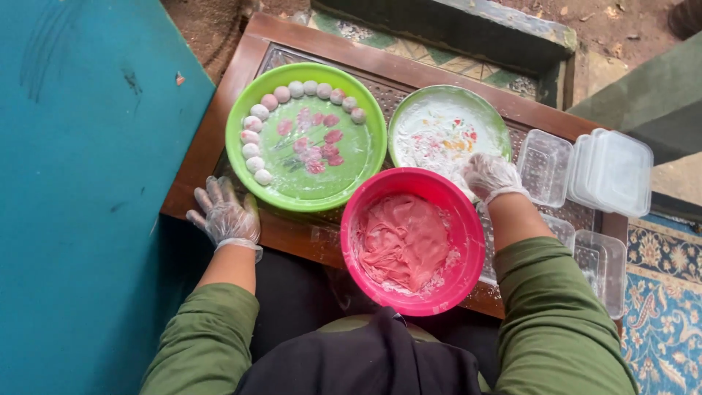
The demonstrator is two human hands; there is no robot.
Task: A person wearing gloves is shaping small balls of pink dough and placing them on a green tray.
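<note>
A round pink bowl (413, 241) sits at the desk's near edge, holding soft, smeared pink dough (402, 240). Just beyond it to the right stands a flour-dusted green plate (447, 132), upright.

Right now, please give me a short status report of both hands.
Left hand open, fingers spread, at table edge. Right hand on floured plate, grip unclear. Pink dough bowl between arms.

Pink bowl (468, 219): glossy plastic; dough (402, 241) inside, soft, matt. Green tray (365, 124): glossy plastic. Tabletop (212, 157): polished wood. Containers (614, 172): clear plastic. Gloves (223, 216): thin crinkled film.
</note>
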